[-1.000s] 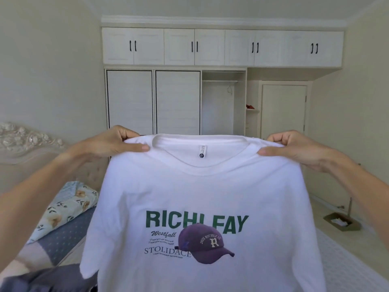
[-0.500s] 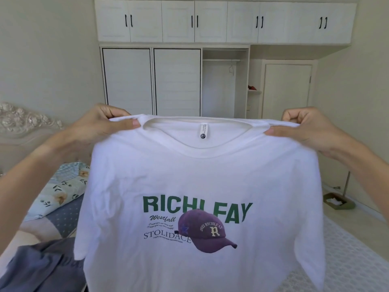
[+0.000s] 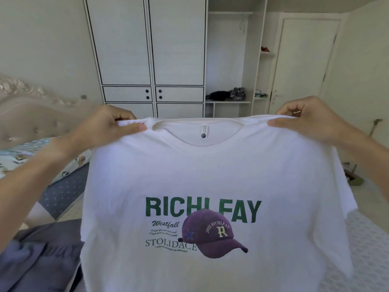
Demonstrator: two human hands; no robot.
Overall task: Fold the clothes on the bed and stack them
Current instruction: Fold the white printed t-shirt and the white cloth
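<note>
T-shirt (image 3: 210,175) hangs upright, collar up, print facing.

"RICHLEAY", "Westfall", "STOLIDACE" on T-shirt (image 3: 210,175)

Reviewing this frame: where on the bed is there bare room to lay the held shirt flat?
Free: the white textured bedspread right of the white T-shirt, pinched by left hand and right hand. Crowded: lower left, where a grey-blue garment lies, floral bedding beyond.
</note>
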